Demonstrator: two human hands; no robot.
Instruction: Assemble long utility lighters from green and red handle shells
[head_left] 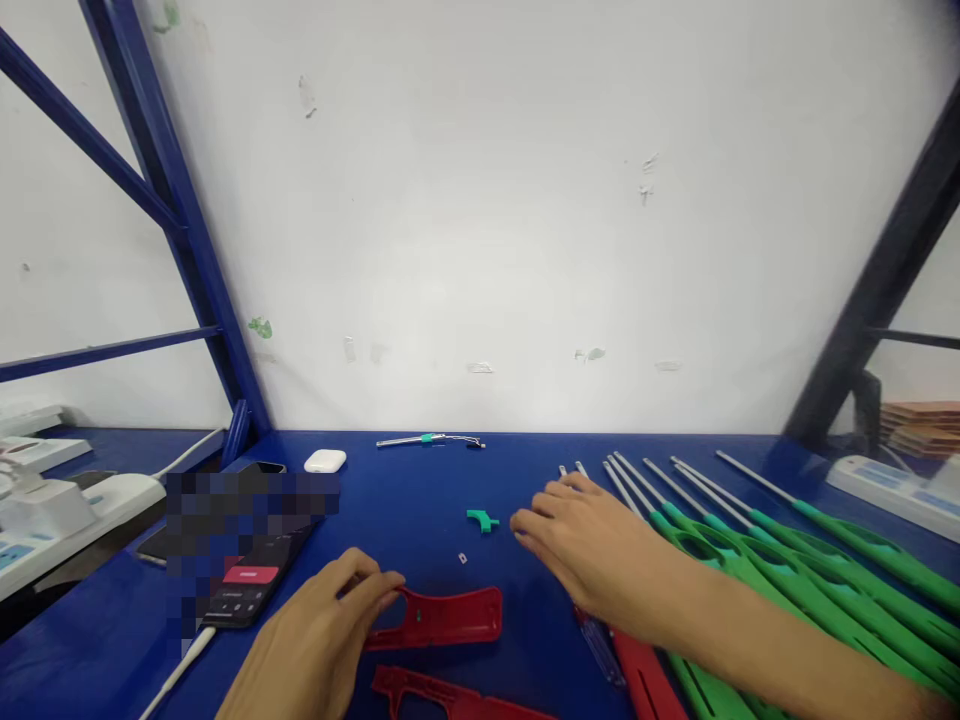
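Note:
My left hand (322, 625) pinches the left end of a red plastic lighter shell half (457, 617) with thumb and finger. A second red shell half (450, 692) lies below it at the bottom edge. My right hand (581, 535) is held palm down, fingers reaching left, with no object visible in them. Partly under this hand are a red gas lighter (645, 675) and a clear-handled tool (600, 645). Left of its fingertips lies a small green trigger piece (482, 521). A tiny pale part (463, 558) rests between the hands.
Several green long-necked lighters (795, 560) fan out at right. A thin metal rod with wires (431, 440) lies by the wall. Phones (259, 570), a charging cable (180, 665) and a white earbud case (325, 461) are at left. Power strips (892, 490) flank the blue table (405, 500).

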